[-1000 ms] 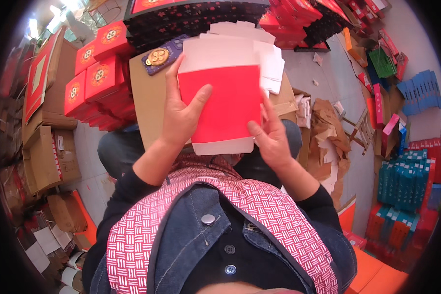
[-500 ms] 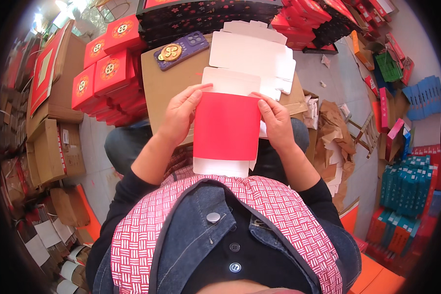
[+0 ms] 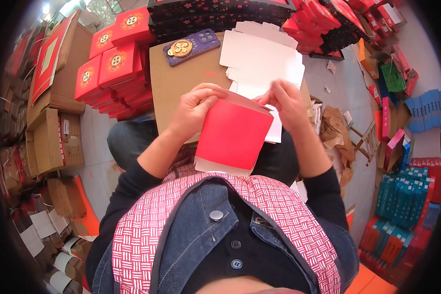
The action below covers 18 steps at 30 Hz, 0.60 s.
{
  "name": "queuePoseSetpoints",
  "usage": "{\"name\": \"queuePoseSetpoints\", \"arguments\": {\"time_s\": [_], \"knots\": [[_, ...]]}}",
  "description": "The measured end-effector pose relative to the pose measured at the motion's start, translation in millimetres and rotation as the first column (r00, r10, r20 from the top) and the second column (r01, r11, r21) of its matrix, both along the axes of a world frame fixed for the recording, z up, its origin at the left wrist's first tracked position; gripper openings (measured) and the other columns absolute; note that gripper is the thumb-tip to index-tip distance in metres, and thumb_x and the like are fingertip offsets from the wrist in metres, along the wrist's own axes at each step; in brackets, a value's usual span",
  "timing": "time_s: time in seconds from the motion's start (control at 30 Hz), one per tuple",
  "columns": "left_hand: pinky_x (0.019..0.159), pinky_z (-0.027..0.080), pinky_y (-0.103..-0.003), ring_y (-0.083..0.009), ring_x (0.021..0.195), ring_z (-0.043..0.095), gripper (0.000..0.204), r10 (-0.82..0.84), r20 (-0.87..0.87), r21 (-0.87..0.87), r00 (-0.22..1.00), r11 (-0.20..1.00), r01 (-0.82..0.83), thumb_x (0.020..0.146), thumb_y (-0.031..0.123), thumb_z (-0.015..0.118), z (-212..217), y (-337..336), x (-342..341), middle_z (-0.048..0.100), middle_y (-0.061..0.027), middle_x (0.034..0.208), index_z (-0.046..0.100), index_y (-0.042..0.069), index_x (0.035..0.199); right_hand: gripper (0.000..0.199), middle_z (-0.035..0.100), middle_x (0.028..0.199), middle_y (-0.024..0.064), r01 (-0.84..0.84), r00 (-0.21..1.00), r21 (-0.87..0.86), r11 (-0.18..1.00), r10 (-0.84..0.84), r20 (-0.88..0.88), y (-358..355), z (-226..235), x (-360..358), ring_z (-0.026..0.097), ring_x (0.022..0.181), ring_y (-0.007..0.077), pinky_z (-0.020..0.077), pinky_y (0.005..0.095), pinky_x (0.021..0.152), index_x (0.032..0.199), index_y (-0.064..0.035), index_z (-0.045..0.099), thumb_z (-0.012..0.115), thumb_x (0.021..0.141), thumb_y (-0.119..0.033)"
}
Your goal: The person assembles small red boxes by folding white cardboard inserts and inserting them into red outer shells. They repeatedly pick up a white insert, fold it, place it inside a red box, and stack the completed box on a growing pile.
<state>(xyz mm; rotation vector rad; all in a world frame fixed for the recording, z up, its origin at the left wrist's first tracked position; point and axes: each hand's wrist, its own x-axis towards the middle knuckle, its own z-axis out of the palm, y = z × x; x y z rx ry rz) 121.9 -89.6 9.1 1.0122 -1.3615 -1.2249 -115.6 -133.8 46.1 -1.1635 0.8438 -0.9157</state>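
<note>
From afar I judge the red carton (image 3: 234,134) at dial centre only partly formed, left hand (image 3: 195,111) holding its 11 o'clock edge, right hand (image 3: 288,104) pinching its 1 o'clock corner, ends yet to close, while white blanks (image 3: 262,55) lie flat on the worktop (image 3: 181,83) at 1 o'clock.

"What sort of place are we in?"

"A packing workshop, we'd say: we see red boxes (image 3: 113,63) stacked left, flat white card blanks (image 3: 259,53) before us, teal boxes (image 3: 403,193) piled right, and crumpled brown paper (image 3: 335,128) on the floor (image 3: 94,169)."
</note>
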Motion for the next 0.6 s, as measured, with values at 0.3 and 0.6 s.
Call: {"name": "queuePoseSetpoints", "arguments": {"time_s": [0.3, 0.6], "knots": [[0.084, 0.047, -0.027, -0.0168, 0.100, 0.058, 0.014, 0.020, 0.025, -0.023, 0.999, 1.000, -0.019, 0.090, -0.001, 0.052, 4.6, 2.8, -3.7, 0.060, -0.0089, 0.106, 0.064, -0.003, 0.095, 0.013, 0.067, 0.091, 0.0038, -0.394, 0.841, 0.291, 0.872, 0.469, -0.269, -38.4, 22.9, 23.2, 0.061, 0.076, 0.0084, 0.0506, 0.0233, 0.066, 0.095, -0.0038, 0.070, 0.069, 0.084, -0.011], [0.101, 0.040, -0.030, -0.0171, 0.114, 0.050, 0.021, -0.037, -0.216, 0.052, 0.976, 0.997, 0.049, 0.095, -0.001, 0.047, -5.3, 1.0, -4.3, 0.049, -0.0134, 0.123, 0.039, 0.002, 0.113, 0.032, 0.070, 0.086, 0.0044, -0.368, 0.822, 0.162, 0.915, 0.402, -0.404, -32.4, 6.7, 22.5, 0.061, 0.076, 0.0062, 0.0512, 0.0205, 0.069, 0.116, -0.0103, 0.068, 0.063, 0.085, -0.001]]}}
